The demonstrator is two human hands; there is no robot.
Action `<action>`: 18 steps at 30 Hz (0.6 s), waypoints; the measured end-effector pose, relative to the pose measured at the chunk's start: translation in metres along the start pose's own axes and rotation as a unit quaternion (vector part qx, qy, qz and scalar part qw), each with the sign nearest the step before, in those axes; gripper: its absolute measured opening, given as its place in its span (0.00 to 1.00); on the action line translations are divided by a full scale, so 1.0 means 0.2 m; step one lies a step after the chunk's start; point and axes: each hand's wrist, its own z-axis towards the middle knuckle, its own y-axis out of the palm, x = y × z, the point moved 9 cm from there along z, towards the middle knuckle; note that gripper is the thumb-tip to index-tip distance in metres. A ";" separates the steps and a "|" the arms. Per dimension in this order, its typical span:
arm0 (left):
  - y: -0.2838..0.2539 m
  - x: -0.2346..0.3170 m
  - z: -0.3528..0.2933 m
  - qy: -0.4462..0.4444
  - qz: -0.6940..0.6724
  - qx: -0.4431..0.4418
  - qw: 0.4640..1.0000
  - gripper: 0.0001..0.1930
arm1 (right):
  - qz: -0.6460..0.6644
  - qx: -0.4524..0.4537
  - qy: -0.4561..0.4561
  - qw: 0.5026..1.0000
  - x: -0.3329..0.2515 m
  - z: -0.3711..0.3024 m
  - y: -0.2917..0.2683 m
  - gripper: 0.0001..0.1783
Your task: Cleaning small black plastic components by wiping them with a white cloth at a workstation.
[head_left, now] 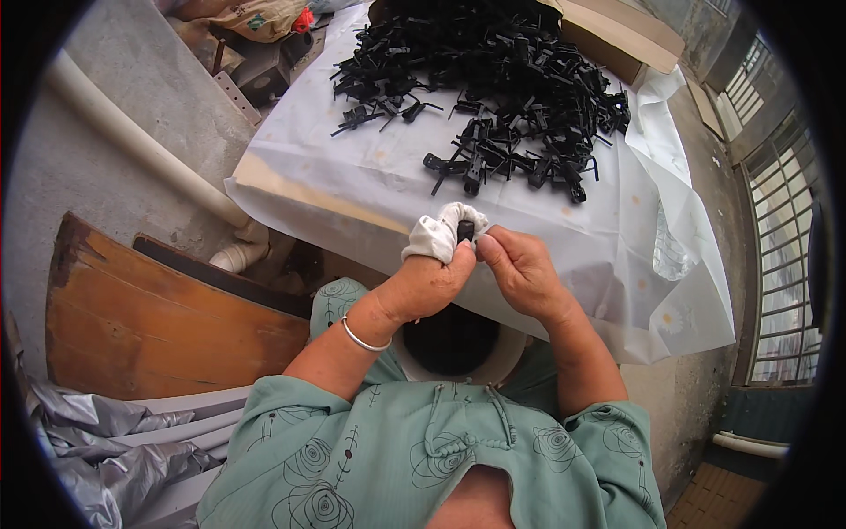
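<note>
My left hand [432, 273], its fingers wrapped in a white cloth [430, 236], grips a small black plastic part [465, 231] near the front edge of the table. My right hand [522, 269] is closed in a pinch right beside that part, thumb and forefinger pressed together. Whatever sits between those right fingertips is too small to make out. Beyond both hands, a large heap of similar black plastic parts [529, 115] with thin prongs spreads over the white table cover.
The plastic-covered table [344, 167] has a cardboard box [626, 35] at its back right. Below my hands stands a bucket [511, 348] with a dark inside. A wooden board [167, 317] and a pale pipe [132, 132] are at left; a barred window [780, 256] is at right.
</note>
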 end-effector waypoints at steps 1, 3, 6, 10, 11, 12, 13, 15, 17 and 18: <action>0.00 0.04 0.00 0.053 0.042 0.019 0.998 0.14 | 0.000 0.000 0.000 1.000 -0.01 0.00 0.00 0.12; 0.00 0.10 -0.02 0.106 0.085 0.037 0.990 0.13 | -0.011 -0.037 0.082 0.996 0.05 0.00 0.03 0.13; 0.03 0.09 -0.03 0.067 0.138 0.022 0.988 0.12 | 0.022 -0.008 0.072 0.997 0.05 -0.01 0.04 0.14; 0.01 0.07 -0.05 0.075 0.155 0.034 0.984 0.12 | 0.055 0.012 0.062 0.996 0.12 -0.03 0.09 0.16; -0.01 0.06 -0.06 0.062 0.109 0.042 0.991 0.12 | 0.095 -0.003 0.063 0.994 0.11 -0.02 0.10 0.17; -0.01 0.05 -0.06 0.062 0.108 0.042 0.991 0.12 | 0.134 -0.018 0.063 0.989 0.11 -0.02 0.11 0.18; 0.00 0.06 -0.06 0.076 0.070 0.032 0.994 0.12 | 0.134 -0.020 0.063 0.989 0.09 -0.02 0.09 0.18; -0.02 0.08 -0.05 0.090 0.032 0.023 0.995 0.13 | 0.159 -0.045 0.107 0.980 0.07 -0.04 0.06 0.18; 0.03 0.01 -0.07 -0.091 -0.183 -0.079 0.976 0.14 | 0.148 -0.007 0.090 0.985 0.06 -0.02 -0.03 0.18; 0.03 0.02 -0.07 -0.092 -0.181 -0.077 0.976 0.14 | 0.135 0.033 0.076 0.987 0.05 -0.01 -0.09 0.19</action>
